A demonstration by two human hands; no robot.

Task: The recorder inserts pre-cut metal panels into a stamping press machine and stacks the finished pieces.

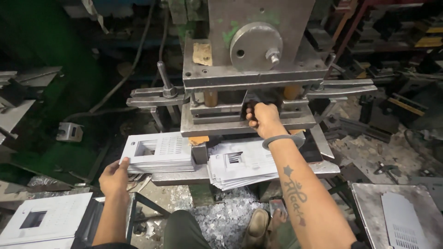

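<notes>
My right hand [261,120] reaches into the gap of the metal press die [240,122], its fingers curled at the slot; what they grip is hidden. My left hand [114,177] rests against the near left edge of a stack of punched white metal sheets [159,151] with a square window and rows of slots. A second, fanned stack of the same sheets [240,163] lies on the press bed just below my right wrist. The press ram with a round steel disc [255,46] stands above the die.
More punched sheets lie at the lower left [44,219] and on a metal plate at the lower right [401,221]. Metal scrap chips [221,216] cover the floor by my foot [256,228]. Clamps [152,97] stick out to the die's left and right.
</notes>
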